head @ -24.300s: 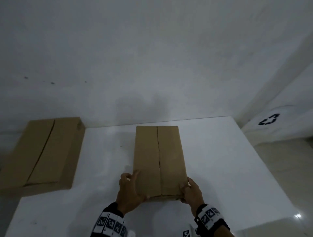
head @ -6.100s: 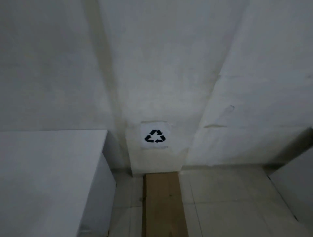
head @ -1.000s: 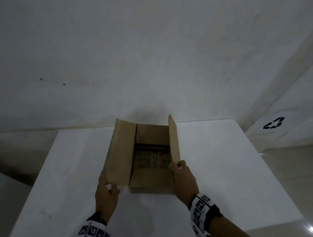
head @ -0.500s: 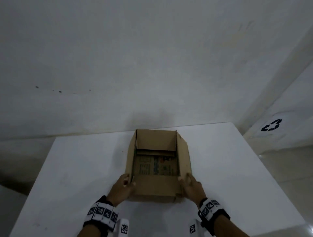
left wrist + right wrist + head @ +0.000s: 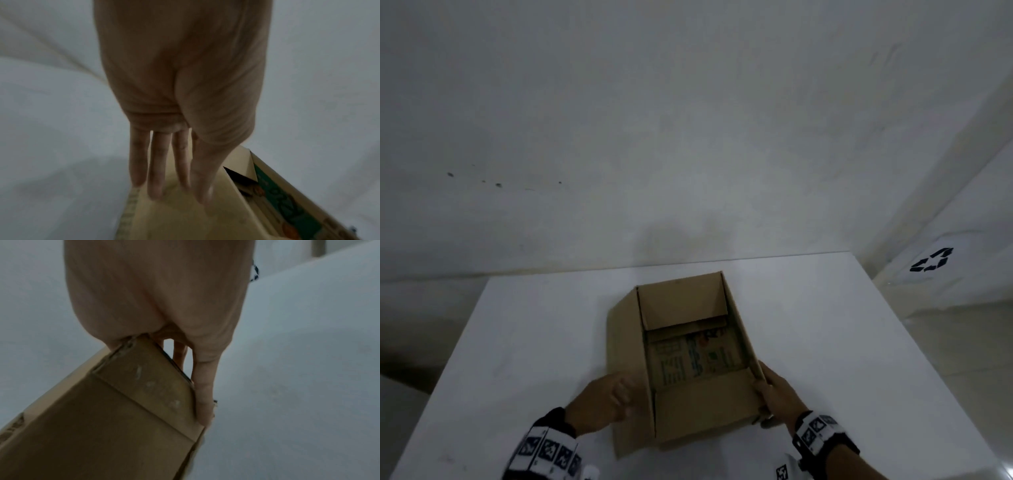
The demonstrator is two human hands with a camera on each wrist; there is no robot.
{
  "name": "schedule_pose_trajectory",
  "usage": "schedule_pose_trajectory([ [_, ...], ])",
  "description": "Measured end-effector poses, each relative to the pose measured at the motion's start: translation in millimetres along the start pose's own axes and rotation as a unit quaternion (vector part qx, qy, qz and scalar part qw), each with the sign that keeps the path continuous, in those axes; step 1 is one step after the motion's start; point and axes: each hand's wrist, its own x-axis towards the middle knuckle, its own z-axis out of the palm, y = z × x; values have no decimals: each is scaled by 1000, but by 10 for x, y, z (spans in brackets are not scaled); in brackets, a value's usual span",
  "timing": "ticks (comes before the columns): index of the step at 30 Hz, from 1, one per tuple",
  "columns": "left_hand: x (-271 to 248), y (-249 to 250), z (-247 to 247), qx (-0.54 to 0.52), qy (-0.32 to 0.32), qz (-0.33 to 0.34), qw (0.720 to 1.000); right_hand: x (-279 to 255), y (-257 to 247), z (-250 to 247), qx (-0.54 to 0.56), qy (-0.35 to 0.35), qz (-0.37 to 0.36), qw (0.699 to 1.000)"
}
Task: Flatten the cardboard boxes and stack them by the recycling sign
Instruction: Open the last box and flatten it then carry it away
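So I've got the box (image 5: pixel 681 359) sitting on the white table (image 5: pixel 517 342), near the front edge and roughly centred, top open and already leaning over to the left – the walls are skewed, not square. There's printing on the inside bottom, green and orange bits, too blurry to read.

My left hand (image 5: pixel 599 401) is flat against the left wall of the box near the front corner. In the left wrist view the fingers (image 5: pixel 158 170) are straight and together, lying on the cardboard – pressing, not gripping anything.

My right hand (image 5: pixel 777 397) is on the front right corner. In the right wrist view the corner is tucked between palm and fingers (image 5: pixel 203 394), which run down the outer side of the box. Whether they actually curl round the edge or just lie along it, I can't tell from here.

The recycling sign (image 5: pixel 931 264) is off to the right on the wall past the table, well apart from the box
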Motion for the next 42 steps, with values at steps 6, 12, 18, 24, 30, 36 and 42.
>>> schedule_pose_trajectory([
  [6, 63, -158, -102, 341, 150, 218, 902, 59, -272, -227, -118, -10, -85, 989],
  [12, -19, 327, 221, 299, -60, 131, 943, 66, -630, -152, -312, 69, -187, 929],
  [18, 2, 613, 677, 318, -194, 105, 922, 84, -670, -131, -434, 83, -210, 872],
  [24, 77, 897, 672, 404, -157, 92, 897, -51, -702, 225, -576, 18, -283, 767],
  [30, 364, 769, 556, 690, -149, 87, 703, -213, -406, 627, -755, -82, -286, 584],
  [36, 387, 746, 512, 714, -107, 146, 677, -343, -462, 705, -785, -38, -335, 519],
  [42, 13, 1207, 66, 621, -99, 216, 747, -571, -768, 503, -748, -45, -297, 592],
])
